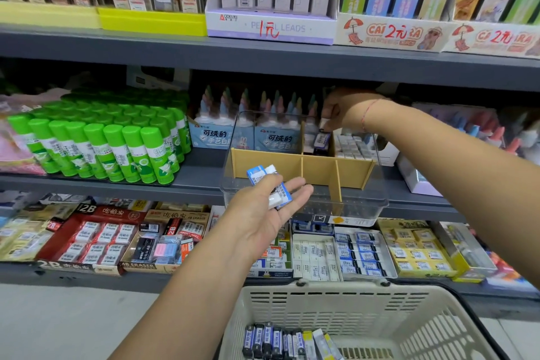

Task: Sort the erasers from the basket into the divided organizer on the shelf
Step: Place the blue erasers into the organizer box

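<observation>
Blue-and-white erasers [264,183], white rubber showing at the sleeve ends, lie across the left hand [260,213] just in front of the divided organizer [271,159], thumb clamped over them, fingers extended. The right hand [339,108] reaches into the organizer's rear middle compartment, fingers pinching a dark-sleeved eraser [321,142] with a white label. Below the organizer, a cream basket [321,295] holds more sleeved erasers [271,340] standing on edge.

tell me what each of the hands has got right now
Left hand: holding blue-and-white erasers under its thumb.
Right hand: pinching a dark eraser in the organizer.
</observation>
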The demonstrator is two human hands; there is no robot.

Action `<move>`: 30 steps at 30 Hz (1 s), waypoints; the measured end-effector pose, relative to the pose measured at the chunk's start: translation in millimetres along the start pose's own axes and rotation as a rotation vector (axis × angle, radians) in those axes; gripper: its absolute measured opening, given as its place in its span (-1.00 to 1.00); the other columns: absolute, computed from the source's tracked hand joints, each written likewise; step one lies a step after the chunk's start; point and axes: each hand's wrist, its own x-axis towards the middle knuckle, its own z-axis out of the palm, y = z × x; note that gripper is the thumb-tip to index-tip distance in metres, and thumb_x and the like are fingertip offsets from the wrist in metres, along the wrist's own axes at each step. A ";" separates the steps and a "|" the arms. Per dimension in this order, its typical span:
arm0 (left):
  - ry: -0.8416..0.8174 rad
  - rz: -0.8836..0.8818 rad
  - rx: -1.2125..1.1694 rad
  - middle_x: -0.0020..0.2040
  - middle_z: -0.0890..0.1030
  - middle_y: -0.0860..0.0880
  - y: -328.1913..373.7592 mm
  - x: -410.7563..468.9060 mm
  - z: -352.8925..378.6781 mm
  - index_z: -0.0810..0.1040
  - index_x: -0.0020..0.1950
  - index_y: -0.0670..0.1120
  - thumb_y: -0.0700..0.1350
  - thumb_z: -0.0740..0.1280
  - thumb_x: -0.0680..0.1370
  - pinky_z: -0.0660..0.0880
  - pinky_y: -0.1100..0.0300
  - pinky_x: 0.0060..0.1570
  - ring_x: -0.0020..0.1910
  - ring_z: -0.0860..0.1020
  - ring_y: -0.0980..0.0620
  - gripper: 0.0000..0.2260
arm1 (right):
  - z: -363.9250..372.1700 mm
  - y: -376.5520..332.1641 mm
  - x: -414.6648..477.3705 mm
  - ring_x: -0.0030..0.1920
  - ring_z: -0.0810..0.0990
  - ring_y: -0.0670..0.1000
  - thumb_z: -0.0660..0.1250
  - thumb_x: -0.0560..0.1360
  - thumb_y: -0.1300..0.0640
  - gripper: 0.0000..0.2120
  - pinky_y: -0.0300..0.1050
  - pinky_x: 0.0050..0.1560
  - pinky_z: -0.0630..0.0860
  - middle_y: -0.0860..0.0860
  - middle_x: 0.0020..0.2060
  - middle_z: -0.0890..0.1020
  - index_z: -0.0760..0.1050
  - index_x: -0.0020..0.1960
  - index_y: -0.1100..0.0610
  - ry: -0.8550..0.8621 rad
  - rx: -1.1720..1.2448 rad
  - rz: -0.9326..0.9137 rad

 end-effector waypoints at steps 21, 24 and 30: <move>0.056 0.002 0.124 -0.06 0.68 -0.24 -1.4 4.0 -8.4 0.53 0.07 -0.30 -0.23 0.35 0.53 0.64 0.12 -0.20 -0.12 0.68 -0.10 -0.83 | 45.1 0.2 5.5 0.00 0.56 0.10 0.40 0.46 0.05 -0.91 -0.04 0.05 0.51 0.04 0.00 0.59 0.52 -0.09 0.03 0.096 -0.154 -0.025; 0.061 -0.003 0.125 -0.06 0.68 -0.24 -1.0 3.9 -9.3 0.52 0.07 -0.31 -0.24 0.35 0.54 0.64 0.12 -0.19 -0.11 0.68 -0.11 -0.83 | 46.7 1.7 8.4 0.00 0.56 0.11 0.40 0.45 0.06 -0.91 -0.01 0.07 0.52 0.05 -0.01 0.59 0.53 -0.10 0.04 0.111 -0.164 -0.041; 0.044 -0.013 0.082 -0.04 0.66 -0.31 -1.1 5.1 -8.6 0.50 0.15 -0.34 -0.30 0.32 0.54 0.64 0.04 -0.13 -0.12 0.68 -0.15 -0.80 | 32.7 4.6 5.1 -0.03 0.57 0.07 0.36 0.49 0.01 -0.84 -0.13 -0.01 0.48 0.02 0.00 0.63 0.59 0.01 0.05 0.152 -0.077 -0.064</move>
